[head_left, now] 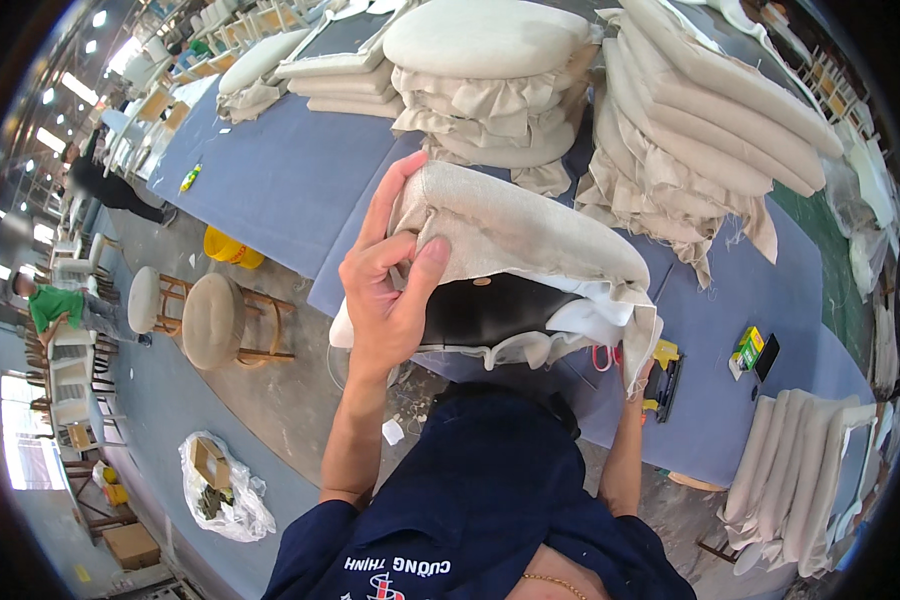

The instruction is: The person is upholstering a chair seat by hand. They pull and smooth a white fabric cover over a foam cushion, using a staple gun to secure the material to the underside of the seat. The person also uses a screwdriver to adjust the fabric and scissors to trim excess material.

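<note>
A beige fabric-covered seat cushion (pixel 530 230) is tilted up in front of me, its dark underside facing me with white lining loose along the lower edge. My left hand (pixel 382 300) grips its left corner, thumb and bent fingers pressed on the beige cloth, index finger stretched along the edge. At the right corner, my right hand (pixel 638 375) holds the cushion by a hanging cloth flap, which hides most of the fingers. Just right of that hand lies a yellow and black staple gun (pixel 667 378). Red-handled scissors (pixel 604 357) show partly behind the cushion.
Piled beige cushions (pixel 485 40) and a leaning stack (pixel 710 110) stand on the blue-covered table (pixel 270 190). More cushions (pixel 795 470) stand at right, near a small yellow-green box (pixel 749 345). Left are round stools (pixel 213 322), a yellow bucket (pixel 232 247) and two people further off.
</note>
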Motion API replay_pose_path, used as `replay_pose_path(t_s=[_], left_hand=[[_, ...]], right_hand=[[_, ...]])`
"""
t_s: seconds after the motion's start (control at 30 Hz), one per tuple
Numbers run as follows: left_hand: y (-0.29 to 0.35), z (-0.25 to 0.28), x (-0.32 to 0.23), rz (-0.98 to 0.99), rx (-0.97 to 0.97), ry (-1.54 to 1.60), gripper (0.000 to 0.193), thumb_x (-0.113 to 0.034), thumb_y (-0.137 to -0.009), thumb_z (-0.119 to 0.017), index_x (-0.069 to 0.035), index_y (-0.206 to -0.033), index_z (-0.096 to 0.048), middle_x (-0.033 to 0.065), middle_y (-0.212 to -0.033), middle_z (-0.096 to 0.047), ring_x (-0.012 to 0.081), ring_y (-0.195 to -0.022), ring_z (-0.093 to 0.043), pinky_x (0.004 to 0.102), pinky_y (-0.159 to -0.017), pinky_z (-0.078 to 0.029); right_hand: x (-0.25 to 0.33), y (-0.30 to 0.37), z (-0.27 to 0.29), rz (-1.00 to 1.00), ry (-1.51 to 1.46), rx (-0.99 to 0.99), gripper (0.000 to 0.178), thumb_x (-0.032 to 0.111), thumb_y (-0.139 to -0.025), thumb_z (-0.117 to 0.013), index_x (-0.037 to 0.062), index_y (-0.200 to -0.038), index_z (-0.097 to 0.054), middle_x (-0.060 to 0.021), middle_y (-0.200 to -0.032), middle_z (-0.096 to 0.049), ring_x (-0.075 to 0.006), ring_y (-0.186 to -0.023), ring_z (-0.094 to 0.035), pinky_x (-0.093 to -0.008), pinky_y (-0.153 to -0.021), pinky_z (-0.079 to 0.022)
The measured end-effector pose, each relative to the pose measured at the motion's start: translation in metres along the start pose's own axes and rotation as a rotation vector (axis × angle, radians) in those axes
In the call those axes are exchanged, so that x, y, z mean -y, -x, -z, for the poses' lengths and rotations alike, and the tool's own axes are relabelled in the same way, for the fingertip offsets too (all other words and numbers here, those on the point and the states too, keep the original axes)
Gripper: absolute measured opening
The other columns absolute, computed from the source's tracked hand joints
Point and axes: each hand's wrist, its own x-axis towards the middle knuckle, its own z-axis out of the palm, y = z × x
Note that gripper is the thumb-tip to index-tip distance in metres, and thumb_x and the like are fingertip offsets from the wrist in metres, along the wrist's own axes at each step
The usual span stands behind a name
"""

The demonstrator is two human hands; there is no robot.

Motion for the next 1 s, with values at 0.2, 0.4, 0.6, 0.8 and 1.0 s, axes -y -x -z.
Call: replay_pose_path(t_s=[0.2,0.4,0.6,0.8,1.0], left_hand=[[0.001,-0.003,0.001,-0.027,0.021,0.060,0.028,-0.003,-0.086,-0.069,0.006,-0.065,-0.053,0.0233,-0.147,-0.053,0.0231,-0.119,-0.059,0.0317,-0.096,-0.045],[0.000,-0.001,-0.001,-0.008,0.028,0.076,0.028,-0.003,-0.086,-0.068,0.006,-0.064,-0.053,0.0225,-0.147,-0.053,0.0247,-0.120,-0.059,0.0321,-0.097,-0.045],[0.001,0.008,0.007,-0.021,0.002,0.073,0.029,-0.004,-0.085,-0.068,0.005,-0.064,-0.052,0.0229,-0.146,-0.054,0.0223,-0.115,-0.060,0.0301,-0.094,-0.045],[-0.001,0.009,0.008,-0.037,0.050,0.053,0.027,-0.004,-0.084,-0.068,0.004,-0.063,-0.053,0.0252,-0.146,-0.052,0.0235,-0.120,-0.058,0.0312,-0.099,-0.044],[-0.001,0.007,0.002,-0.102,0.077,0.072,0.027,-0.003,-0.083,-0.069,0.004,-0.063,-0.051,0.0290,-0.145,-0.052,0.0289,-0.122,-0.059,0.0355,-0.103,-0.043]], right_hand=[[0.076,-0.015,0.020,0.061,-0.066,-0.088,0.048,0.032,-0.095,-0.066,0.0043,-0.134,-0.058,-0.0100,-0.116,-0.069,-0.0252,-0.099,-0.068,-0.0367,-0.087,-0.054],[0.111,-0.020,0.032,-0.112,-0.461,-0.068,0.043,0.029,-0.098,-0.061,0.0034,-0.132,-0.059,-0.0101,-0.109,-0.070,-0.0236,-0.092,-0.068,-0.0363,-0.082,-0.055],[0.096,-0.011,0.117,-0.344,-1.305,-0.185,0.044,0.027,-0.100,-0.055,-0.0016,-0.133,-0.054,-0.0154,-0.115,-0.066,-0.0261,-0.092,-0.064,-0.0407,-0.090,-0.053],[0.210,0.011,0.155,0.052,-1.984,-0.408,0.040,0.023,-0.097,-0.056,-0.0080,-0.123,-0.051,-0.0151,-0.106,-0.052,-0.0257,-0.097,-0.053,-0.0408,-0.100,-0.042],[0.272,0.014,0.149,0.363,-1.345,0.314,0.048,0.053,-0.099,-0.057,0.0099,-0.083,-0.045,-0.0035,-0.067,-0.049,-0.0152,-0.057,-0.048,-0.0297,-0.048,-0.038]])
